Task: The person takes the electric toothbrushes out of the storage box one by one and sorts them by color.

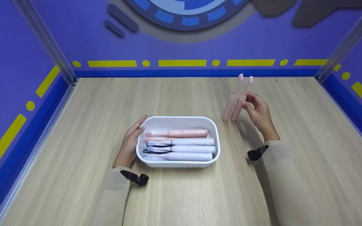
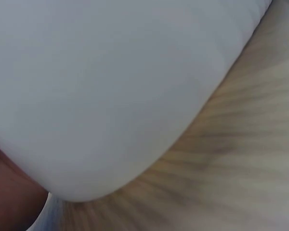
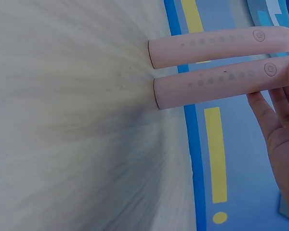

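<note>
My left hand (image 1: 130,142) grips the left end of a white plastic tub (image 1: 178,164), thumb over its rim; the tub's side fills most of the left wrist view. Inside lie white electric toothbrushes (image 1: 191,156) at the front and pink ones (image 1: 189,133) at the back, heads to the left. To the right of the tub, two pink electric toothbrushes stand upright side by side on the table. With its fingertips my right hand (image 1: 260,116) pinches the right-hand toothbrush (image 3: 216,83) near the top of its handle. Its neighbour (image 3: 216,45) stands just left of it, untouched by the fingers.
The wooden table (image 1: 181,197) is closed in by a blue-purple back wall (image 1: 181,50) with yellow markings and by side panels. Metal posts (image 1: 50,40) rise at the back corners. Each sleeve carries a black wrist camera (image 1: 256,153).
</note>
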Available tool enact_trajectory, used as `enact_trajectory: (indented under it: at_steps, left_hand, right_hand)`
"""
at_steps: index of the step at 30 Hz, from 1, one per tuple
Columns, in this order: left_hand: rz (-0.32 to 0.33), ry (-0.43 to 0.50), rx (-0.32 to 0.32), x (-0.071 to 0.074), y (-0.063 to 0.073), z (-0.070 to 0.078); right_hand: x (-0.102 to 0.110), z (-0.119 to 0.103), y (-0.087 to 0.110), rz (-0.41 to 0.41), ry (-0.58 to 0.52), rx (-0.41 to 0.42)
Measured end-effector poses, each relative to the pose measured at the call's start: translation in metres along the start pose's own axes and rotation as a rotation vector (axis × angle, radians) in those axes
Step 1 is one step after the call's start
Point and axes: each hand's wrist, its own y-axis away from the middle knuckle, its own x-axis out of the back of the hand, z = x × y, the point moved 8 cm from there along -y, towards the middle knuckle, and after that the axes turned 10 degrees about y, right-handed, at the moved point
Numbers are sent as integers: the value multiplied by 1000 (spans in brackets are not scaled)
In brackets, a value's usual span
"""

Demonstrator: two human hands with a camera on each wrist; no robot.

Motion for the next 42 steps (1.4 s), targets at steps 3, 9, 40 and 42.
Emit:
enact_trajectory:
  at_steps: [3,9,40,42]
  left_hand:
    - [0,2,-1,0,0,0]
    - [-3,3,0,-1,0,0]
    - [-31,16,-34,-2,0,2]
    - [-34,17,-35,-2,0,2]
  right_hand:
    - [-1,-1,0,-5,21,2]
    - [-1,5,-1,19,-1,-41]
    - [2,9,0,0,-37,-115]
    - [2,5,1,-9,-38,-119]
